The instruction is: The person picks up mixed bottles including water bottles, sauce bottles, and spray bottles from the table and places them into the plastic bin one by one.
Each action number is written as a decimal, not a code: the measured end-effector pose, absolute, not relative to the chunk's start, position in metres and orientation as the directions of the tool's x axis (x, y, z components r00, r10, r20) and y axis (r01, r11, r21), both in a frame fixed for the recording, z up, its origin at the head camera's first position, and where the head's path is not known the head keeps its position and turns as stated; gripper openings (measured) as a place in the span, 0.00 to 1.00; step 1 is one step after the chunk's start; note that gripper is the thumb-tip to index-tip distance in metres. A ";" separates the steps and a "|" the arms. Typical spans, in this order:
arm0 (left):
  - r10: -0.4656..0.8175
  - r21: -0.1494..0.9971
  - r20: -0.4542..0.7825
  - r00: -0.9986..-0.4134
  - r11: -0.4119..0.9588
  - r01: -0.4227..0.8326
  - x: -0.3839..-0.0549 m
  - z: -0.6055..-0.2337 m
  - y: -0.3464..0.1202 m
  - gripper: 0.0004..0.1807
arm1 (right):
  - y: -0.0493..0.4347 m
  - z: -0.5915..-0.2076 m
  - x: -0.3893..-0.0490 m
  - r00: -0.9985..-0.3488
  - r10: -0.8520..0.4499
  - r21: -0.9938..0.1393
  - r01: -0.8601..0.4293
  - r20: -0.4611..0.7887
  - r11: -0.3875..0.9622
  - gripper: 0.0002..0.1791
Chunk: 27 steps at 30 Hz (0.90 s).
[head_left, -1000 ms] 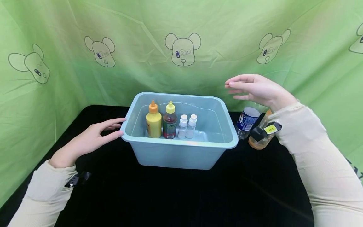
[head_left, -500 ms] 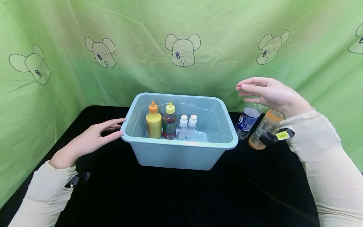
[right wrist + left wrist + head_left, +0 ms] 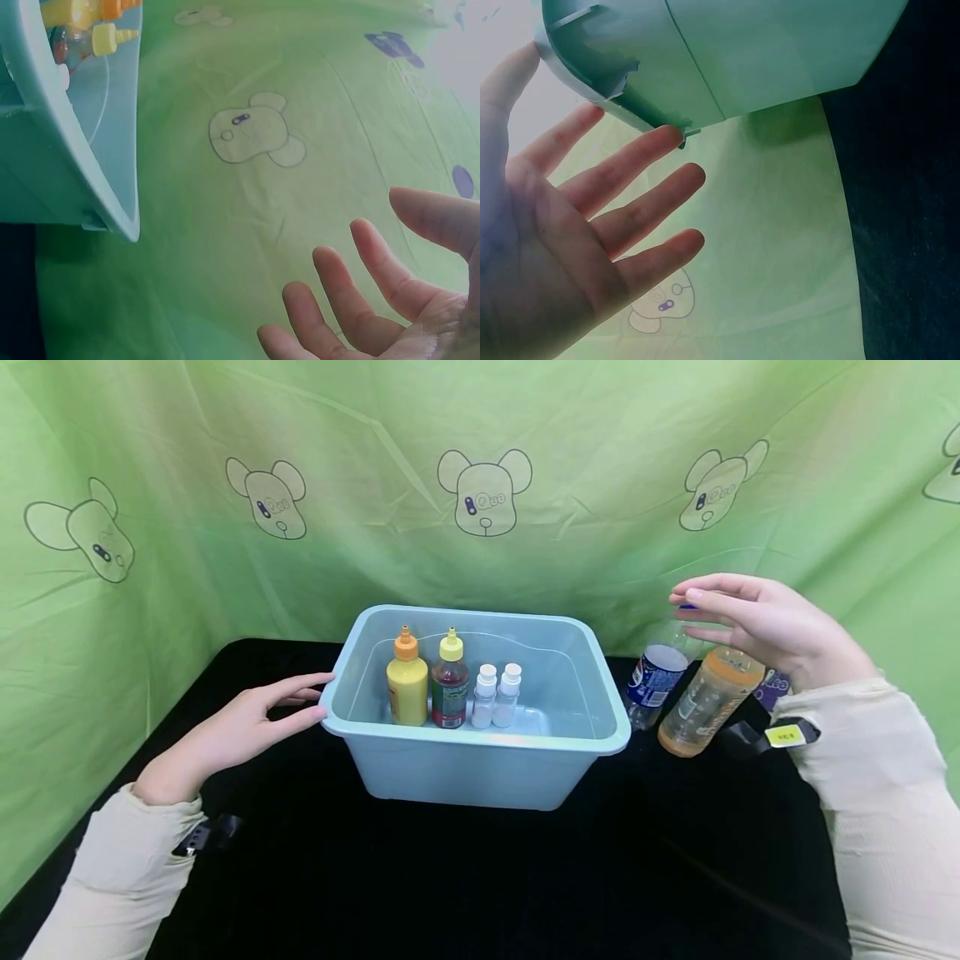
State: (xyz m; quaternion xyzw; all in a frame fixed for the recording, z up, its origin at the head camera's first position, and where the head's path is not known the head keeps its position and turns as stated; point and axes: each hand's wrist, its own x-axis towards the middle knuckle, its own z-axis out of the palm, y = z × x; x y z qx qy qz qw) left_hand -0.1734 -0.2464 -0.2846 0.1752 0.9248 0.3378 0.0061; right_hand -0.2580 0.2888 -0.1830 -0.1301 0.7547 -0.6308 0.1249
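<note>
Since the earlier frame, the right hand (image 3: 776,618) has drifted towards 4 o'clock, away from the blue tub (image 3: 472,772), which stays put. It now lies at the tub's 2 o'clock, fingers loosely bent and apart, thumb clear of them. In the head view it overlaps the upper parts of a blue-labelled clear bottle (image 3: 654,679) and an orange-ended bottle (image 3: 697,710), side by side at the tub's 3 o'clock; whether it touches either I cannot tell. The left hand (image 3: 240,731), fingers spread wide, touches the tub's rim at 9 o'clock. Inside the tub, a yellow bottle (image 3: 407,692), a dark red bottle (image 3: 450,693) and two small white-capped bottles (image 3: 483,697) stand upright in a row from the 9 o'clock side towards the middle.
</note>
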 end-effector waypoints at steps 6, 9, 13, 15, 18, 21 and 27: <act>0.331 0.625 0.109 -0.937 0.710 0.323 -0.174 -0.286 -0.247 0.27 | 0.303 -0.184 -0.256 -0.930 -0.368 -0.998 -0.018 -0.006 0.060 0.15; 0.328 0.625 0.105 -0.939 0.712 0.319 -0.175 -0.286 -0.247 0.27 | 0.311 -0.184 -0.255 -0.925 -0.380 -1.000 -0.023 0.014 0.017 0.16; 0.326 0.623 0.103 -0.940 0.715 0.317 -0.175 -0.286 -0.248 0.27 | 0.322 -0.185 -0.253 -0.920 -0.390 -0.999 -0.023 0.040 -0.049 0.17; 0.329 0.625 0.107 -0.938 0.711 0.321 -0.175 -0.287 -0.248 0.27 | 0.326 -0.185 -0.252 -0.924 -0.379 -0.996 -0.018 0.049 -0.084 0.17; 0.333 0.630 0.115 -0.936 0.704 0.328 -0.175 -0.288 -0.249 0.27 | 0.332 -0.185 -0.250 -0.934 -0.354 -0.992 -0.013 0.056 -0.124 0.17; 0.336 0.635 0.120 -0.934 0.697 0.332 -0.175 -0.288 -0.250 0.27 | 0.338 -0.186 -0.247 -0.945 -0.322 -0.991 -0.016 0.059 -0.133 0.17; 0.339 0.641 0.120 -0.933 0.692 0.334 -0.176 -0.288 -0.249 0.27 | 0.350 -0.187 -0.244 -0.970 -0.233 -0.985 -0.031 0.072 -0.172 0.16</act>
